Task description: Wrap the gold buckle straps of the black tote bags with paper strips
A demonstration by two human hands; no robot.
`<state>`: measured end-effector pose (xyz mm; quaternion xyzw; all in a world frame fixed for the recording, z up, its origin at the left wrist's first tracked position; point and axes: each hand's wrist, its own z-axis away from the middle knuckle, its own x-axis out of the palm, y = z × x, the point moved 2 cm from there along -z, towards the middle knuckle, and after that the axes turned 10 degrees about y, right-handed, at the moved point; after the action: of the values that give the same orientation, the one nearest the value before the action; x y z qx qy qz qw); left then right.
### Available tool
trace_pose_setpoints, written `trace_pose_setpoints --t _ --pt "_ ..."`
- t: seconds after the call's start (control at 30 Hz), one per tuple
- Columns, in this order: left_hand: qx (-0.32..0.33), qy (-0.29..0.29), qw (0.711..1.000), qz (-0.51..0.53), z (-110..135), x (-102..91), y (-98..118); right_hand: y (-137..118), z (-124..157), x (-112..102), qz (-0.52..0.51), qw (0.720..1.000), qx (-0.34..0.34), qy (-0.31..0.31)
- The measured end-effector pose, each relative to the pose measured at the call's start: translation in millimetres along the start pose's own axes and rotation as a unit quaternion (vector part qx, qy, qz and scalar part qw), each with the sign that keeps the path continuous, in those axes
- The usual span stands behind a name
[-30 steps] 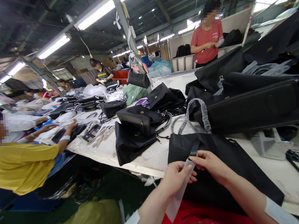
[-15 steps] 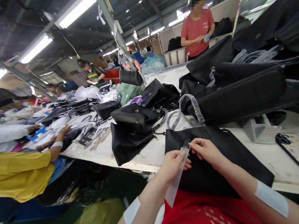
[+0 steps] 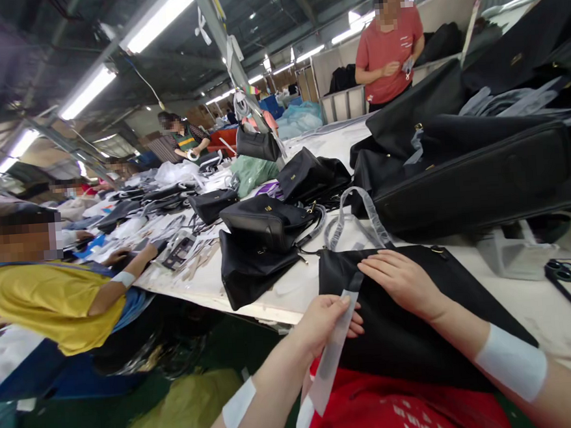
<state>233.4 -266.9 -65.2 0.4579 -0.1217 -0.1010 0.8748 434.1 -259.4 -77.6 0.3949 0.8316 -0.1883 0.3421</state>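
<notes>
Head view, only 1 angle here. The black bag is laid flat across the near edge of the table, with its wrapped handles pointed away from the person. The white strip is run diagonally, top end on the bag and bottom end down by the lap. It's pinched near the top by the left hand. The right hand is pressed flat on the bag, fingers stretched out.

The table right of my flat bag is bare — big black handbags block the way ahead.
</notes>
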Motion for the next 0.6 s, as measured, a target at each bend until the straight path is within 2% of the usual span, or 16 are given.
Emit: trace_pose_setpoints --t 0.2,0.3,0.37,0.43,0.53,0.6 --pt "0.026 -0.004 0.999 -0.035 -1 16.7 17 -35 13 -18 -0.024 0.998 -0.049 0.042" --pt "0.052 -0.025 0.993 -0.106 11 15.5 16 -42 9 -35 -0.04 0.996 0.025 0.07" --pt "0.051 -0.045 0.987 -0.149 20 9.2 10 -40 2 -45 -0.072 0.994 0.082 0.03" --pt "0.041 -0.065 0.982 -0.175 27 1.2 2 -35 -4 -47 -0.132 0.983 0.11 -0.058" --pt "0.038 -0.064 0.979 -0.188 31 -8.0 -11 -28 -7 -39 -0.224 0.946 0.144 -0.186" --pt "0.038 -0.046 0.982 -0.177 32 -10.2 -18 -26 -5 -30 -0.27 0.919 0.178 -0.224"
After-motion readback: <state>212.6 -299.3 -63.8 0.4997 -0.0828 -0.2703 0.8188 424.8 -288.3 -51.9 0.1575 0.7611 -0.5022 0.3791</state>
